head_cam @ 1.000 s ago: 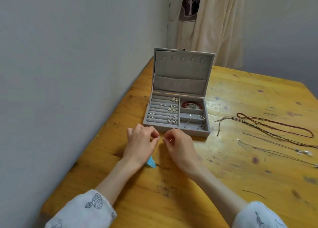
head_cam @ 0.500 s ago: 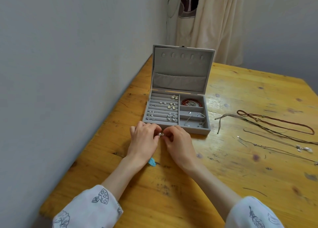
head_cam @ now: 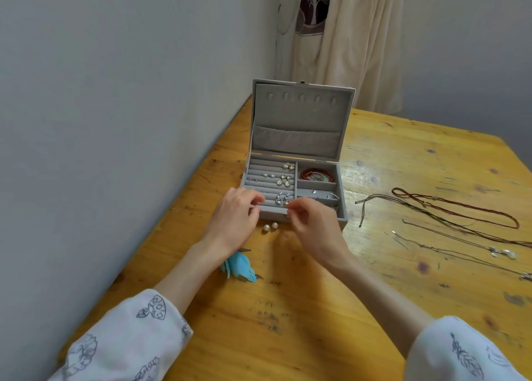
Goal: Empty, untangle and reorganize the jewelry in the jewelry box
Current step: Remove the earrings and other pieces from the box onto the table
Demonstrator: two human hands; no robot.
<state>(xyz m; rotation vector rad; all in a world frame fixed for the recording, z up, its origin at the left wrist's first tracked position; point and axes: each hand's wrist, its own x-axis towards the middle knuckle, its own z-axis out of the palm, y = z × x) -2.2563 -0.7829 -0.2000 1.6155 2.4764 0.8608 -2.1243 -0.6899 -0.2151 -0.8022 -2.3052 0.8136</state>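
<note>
Jewelry box (head_cam: 341, 208): grey, lid upright, near the table's (head_cam: 403, 308) left edge, by the wall. Ring-roll section holds several earring pairs; right compartments hold a red bead bracelet (head_cam: 316, 174) and a silver piece.

Pearl earrings (head_cam: 270, 226): two, loose on the wood just before the box front.

Necklaces (head_cam: 460, 222): laid out straight toward the right edge.

Left hand (head_cam: 233, 222): fingers curled over the front ring rows; contents, if any, cannot be told.

Right hand (head_cam: 313, 225): fingertips pinching a tiny silvery item at the box's front wall.

Step, as judged: reorganizing, earrings going in. Next calls for fine seating into a roll slot.
</note>
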